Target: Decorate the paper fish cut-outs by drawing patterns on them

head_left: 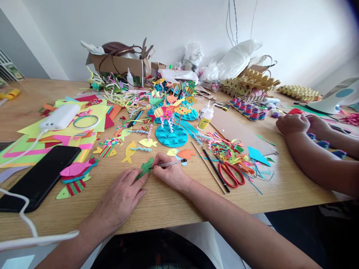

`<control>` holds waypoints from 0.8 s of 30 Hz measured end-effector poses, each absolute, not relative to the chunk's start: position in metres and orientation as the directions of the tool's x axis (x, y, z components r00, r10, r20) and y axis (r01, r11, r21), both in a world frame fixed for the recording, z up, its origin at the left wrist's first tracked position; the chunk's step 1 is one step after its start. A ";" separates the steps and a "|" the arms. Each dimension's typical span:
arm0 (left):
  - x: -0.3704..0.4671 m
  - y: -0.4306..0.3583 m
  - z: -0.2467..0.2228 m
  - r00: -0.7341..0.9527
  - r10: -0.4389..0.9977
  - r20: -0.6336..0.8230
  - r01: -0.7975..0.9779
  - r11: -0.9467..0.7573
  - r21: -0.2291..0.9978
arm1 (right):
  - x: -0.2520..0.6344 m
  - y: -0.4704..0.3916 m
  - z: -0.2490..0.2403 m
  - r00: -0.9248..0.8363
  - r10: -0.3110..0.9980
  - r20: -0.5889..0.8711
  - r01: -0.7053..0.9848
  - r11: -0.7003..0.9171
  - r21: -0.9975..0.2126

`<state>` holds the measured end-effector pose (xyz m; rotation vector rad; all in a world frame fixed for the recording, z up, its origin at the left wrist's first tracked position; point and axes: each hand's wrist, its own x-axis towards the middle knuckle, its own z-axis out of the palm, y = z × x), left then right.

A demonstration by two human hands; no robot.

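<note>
My left hand presses a green paper fish against the wooden table, its fingers drawn together over the fish's near end. A pen with a clear barrel and dark end is pinched in my right hand. The pen's tip meets the right side of the fish. Just beyond lie a yellow paper fish, an orange paper fish and a striped paper fish. Paper fish on curly stems rise from a blue scalloped base farther back.
Red-handled scissors, a black pencil and a thin wooden stick lie to the right. Glue bottles stand behind them. A phone and power bank occupy the left. Another person's hands work at the far right.
</note>
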<state>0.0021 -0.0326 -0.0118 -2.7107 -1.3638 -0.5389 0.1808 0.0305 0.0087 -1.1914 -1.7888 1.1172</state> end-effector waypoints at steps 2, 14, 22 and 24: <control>0.002 -0.032 -0.012 0.551 0.764 0.336 0.783 -0.612 0.110 | 0.181 0.031 0.009 -0.326 0.942 0.087 0.324 0.197 -0.925; 0.002 -0.032 -0.014 0.554 0.745 0.371 0.776 -0.624 0.095 | 0.181 0.029 0.009 -0.367 0.926 0.090 0.366 0.232 -0.901; 0.000 -0.032 -0.015 0.545 0.765 0.344 0.788 -0.608 0.102 | 0.181 0.028 0.010 -0.373 0.924 0.086 0.360 0.229 -0.904; 0.000 -0.031 -0.015 0.551 0.764 0.337 0.786 -0.610 0.099 | 0.181 0.029 0.010 -0.370 0.925 0.085 0.358 0.226 -0.906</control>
